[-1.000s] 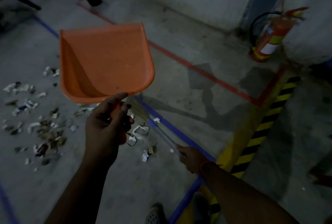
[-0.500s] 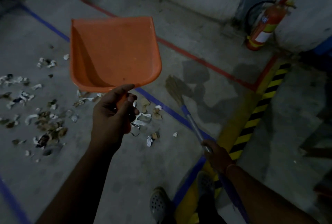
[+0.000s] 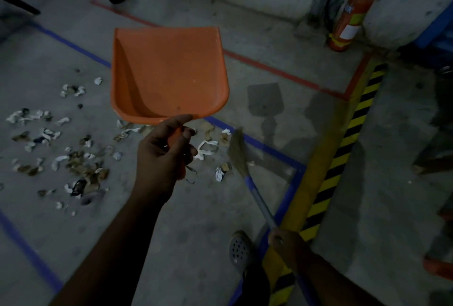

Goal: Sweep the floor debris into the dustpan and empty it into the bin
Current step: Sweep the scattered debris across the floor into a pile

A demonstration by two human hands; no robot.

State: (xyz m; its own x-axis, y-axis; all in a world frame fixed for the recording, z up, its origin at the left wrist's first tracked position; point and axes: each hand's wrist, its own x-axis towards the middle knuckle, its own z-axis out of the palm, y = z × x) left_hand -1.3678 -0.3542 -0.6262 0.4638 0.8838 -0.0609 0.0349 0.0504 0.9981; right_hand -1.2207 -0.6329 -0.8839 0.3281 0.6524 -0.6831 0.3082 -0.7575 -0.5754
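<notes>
Head view: no writing can be read anywhere; the extinguisher (image 3: 349,17) by the far wall carries a white label and a yellow band, but the print is too blurred to make out.

The dustpan (image 3: 169,72) is smooth orange plastic, a shallow scoop with a straight front lip, raised side walls and rounded rear corners; its inside shows only a few specks. The left hand (image 3: 164,151) holds it up above the floor, fingers and thumb curled round its short handle, which the hand mostly hides. A thin wire loop hangs below the hand.

The broom (image 3: 239,152) has a tuft of dry, straw-like bristles, a blue collar and a slim grey metal shaft. Its bristles reach down to the floor just beside the nearest scraps. The right hand (image 3: 284,240) is wrapped round the shaft's lower end.

The debris (image 3: 81,170), crumpled white paper scraps and brown leaf-like bits, lies scattered on the rough grey concrete floor (image 3: 191,227), mostly left of and beneath the raised dustpan.

Blue and red tape lines cross the floor, and a yellow strip with black diagonal stripes (image 3: 343,158) runs at the right. A perforated clog (image 3: 239,248) shows at the bottom.
</notes>
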